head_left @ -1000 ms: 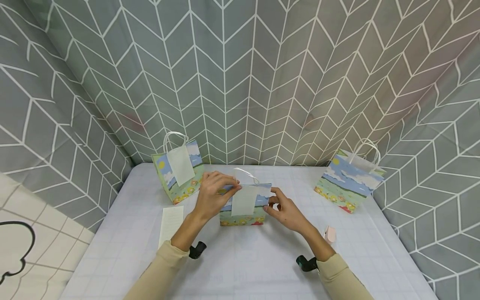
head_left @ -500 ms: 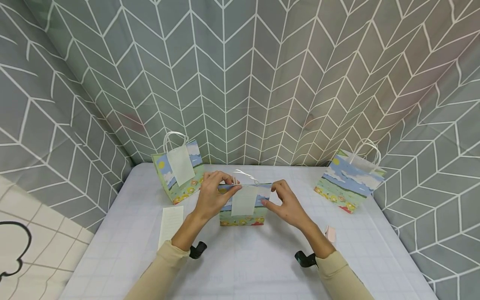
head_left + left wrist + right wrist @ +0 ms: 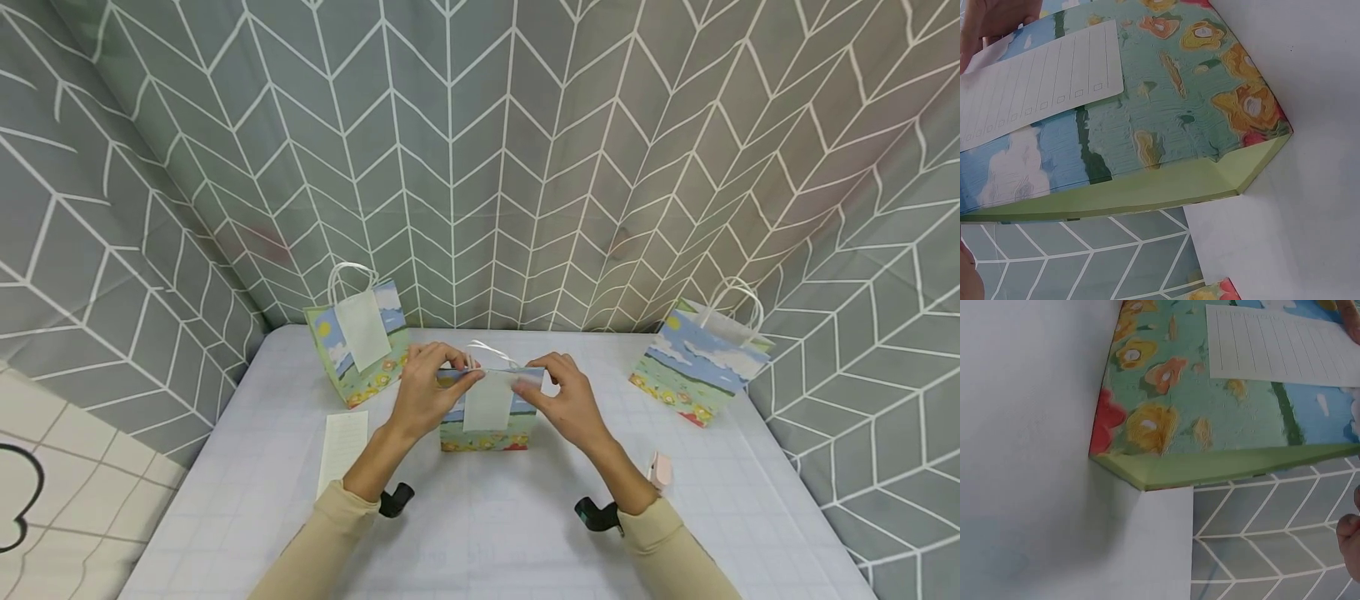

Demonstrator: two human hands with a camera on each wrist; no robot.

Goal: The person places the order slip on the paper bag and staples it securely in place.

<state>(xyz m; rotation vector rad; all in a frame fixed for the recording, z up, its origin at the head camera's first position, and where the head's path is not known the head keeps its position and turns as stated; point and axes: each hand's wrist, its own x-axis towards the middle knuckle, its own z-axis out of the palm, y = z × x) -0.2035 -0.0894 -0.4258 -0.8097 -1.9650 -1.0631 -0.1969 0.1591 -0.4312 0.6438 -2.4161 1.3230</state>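
A small paper gift bag (image 3: 483,440), printed with sky, clouds and flowers, stands upright in the middle of the table. A white note sheet (image 3: 487,406) lies against its front, its top at the bag's upper edge; the left wrist view shows lines and small boxes on this sheet (image 3: 1054,78). My left hand (image 3: 423,390) pinches the sheet and the bag's rim together at the top left. At the top right my right hand (image 3: 568,402) pinches the rim, thumb in front over the sheet's corner, fingers behind. White twisted handles (image 3: 491,347) rise between the hands.
Another such bag (image 3: 390,379) with a sheet on its front stands at the back left, and one without a sheet (image 3: 693,367) at the back right. A loose lined sheet (image 3: 343,446) lies left, a small pink object (image 3: 660,469) right. A patterned curtain (image 3: 480,167) hangs behind.
My right hand has moved up and left from the bag's right side to its top rim, its thumb now over the sheet's corner. My left hand keeps its pinch.
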